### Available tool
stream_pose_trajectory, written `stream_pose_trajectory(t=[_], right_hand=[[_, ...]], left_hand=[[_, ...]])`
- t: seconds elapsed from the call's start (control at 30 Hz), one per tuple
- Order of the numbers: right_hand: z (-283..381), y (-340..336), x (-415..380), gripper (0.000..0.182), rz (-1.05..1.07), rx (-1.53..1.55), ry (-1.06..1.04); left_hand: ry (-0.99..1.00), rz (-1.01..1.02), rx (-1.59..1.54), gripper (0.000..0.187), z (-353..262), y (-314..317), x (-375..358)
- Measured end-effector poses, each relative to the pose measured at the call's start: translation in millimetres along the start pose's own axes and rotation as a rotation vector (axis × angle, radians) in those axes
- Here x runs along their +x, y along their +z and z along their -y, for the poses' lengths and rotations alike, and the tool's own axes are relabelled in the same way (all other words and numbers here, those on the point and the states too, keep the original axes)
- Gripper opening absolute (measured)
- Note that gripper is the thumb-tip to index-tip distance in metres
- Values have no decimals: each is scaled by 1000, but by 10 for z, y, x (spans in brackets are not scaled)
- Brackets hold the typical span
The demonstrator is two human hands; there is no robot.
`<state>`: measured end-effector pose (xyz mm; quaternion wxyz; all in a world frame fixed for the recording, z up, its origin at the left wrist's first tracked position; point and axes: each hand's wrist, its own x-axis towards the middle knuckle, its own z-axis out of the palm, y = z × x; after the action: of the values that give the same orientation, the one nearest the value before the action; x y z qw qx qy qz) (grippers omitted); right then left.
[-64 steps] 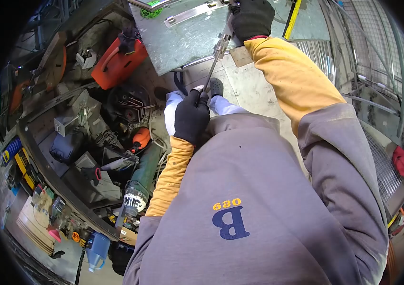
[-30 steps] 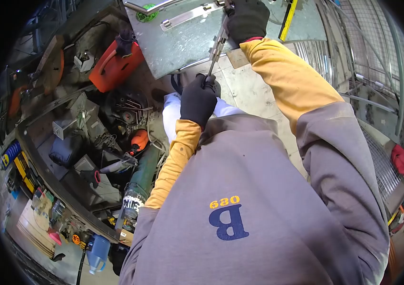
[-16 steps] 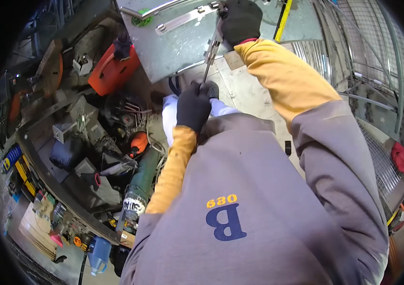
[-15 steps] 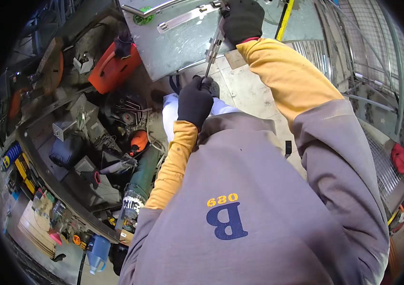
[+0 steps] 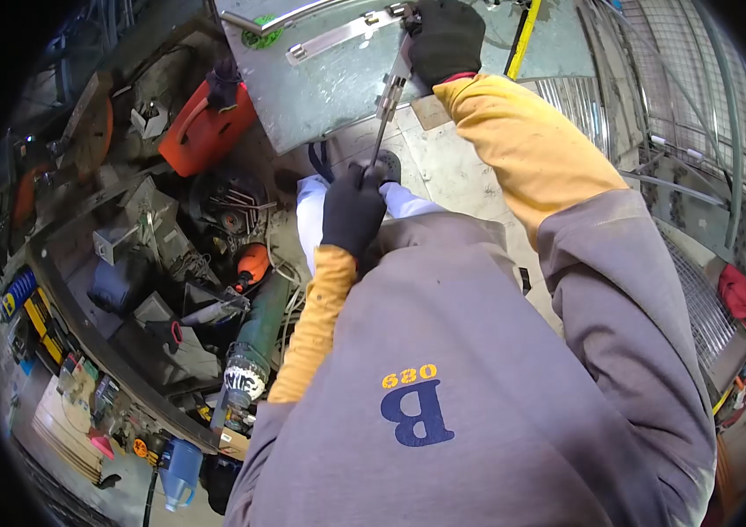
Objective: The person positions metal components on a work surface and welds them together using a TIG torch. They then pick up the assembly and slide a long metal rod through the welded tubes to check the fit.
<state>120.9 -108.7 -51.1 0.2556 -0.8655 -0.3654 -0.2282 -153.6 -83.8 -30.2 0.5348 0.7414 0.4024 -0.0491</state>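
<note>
Since a moment ago our left hand [image 5: 353,211] sits slightly lower, clenched on the metal tool [image 5: 383,112]; our right hand [image 5: 446,37] grips its top at the tabletop [image 5: 329,83] edge.

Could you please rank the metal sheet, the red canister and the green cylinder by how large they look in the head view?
1. metal sheet, clearly largest.
2. green cylinder and red canister look about alike; differing distance from the camera makes ranking them unsure.
</note>
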Motion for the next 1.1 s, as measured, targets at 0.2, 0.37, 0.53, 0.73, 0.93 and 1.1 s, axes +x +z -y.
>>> stream_pose_trajectory(t=[0.2, 0.37, 0.53, 0.73, 0.93, 1.1], right_hand=[[-19, 30, 32, 10, 79, -5, 27], [-15, -7, -37, 11, 42, -10, 0], [-9, -5, 24, 8, 76, 19, 43], [-27, 22, 21, 8, 36, 18, -2], [-34, 5, -18, 11, 6, 52, -14], [-34, 7, -10, 10, 65, 28, 29]], left_hand=[[-41, 33, -8, 27, -13, -28, -60], [87, -38, -87, 27, 7, 118, 241], [-31, -5, -51, 24, -85, -61, -161], [80, -55, -52, 23, 121, 71, 204], [33, 16, -302, 24, 227, -68, -132], [56, 14, -91, 24, 309, -121, -23]])
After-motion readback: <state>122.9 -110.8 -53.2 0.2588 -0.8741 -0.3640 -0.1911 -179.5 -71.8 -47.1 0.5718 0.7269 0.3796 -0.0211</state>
